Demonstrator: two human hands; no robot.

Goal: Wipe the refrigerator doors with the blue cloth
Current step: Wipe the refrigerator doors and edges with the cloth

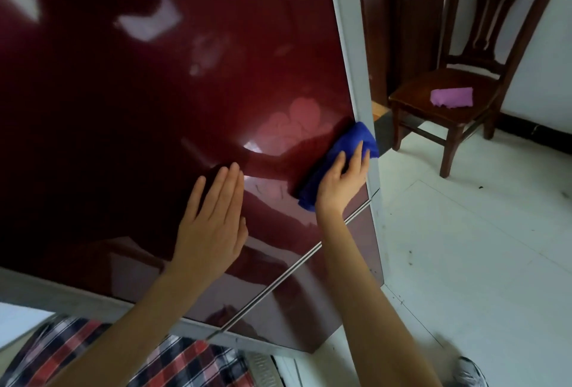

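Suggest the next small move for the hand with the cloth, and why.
Probably sweep the right hand leftward, pressing the blue cloth across the upper door: it sits at the door's right edge, smudges show left of it, and the left hand lies flat on the panel.

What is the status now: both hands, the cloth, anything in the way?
Left hand flat on upper refrigerator door, empty. Right hand presses blue cloth at door's right edge. Nothing in the way.

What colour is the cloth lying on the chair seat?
Light purple; the cloth lies on the dark wooden chair, seen in the head view.
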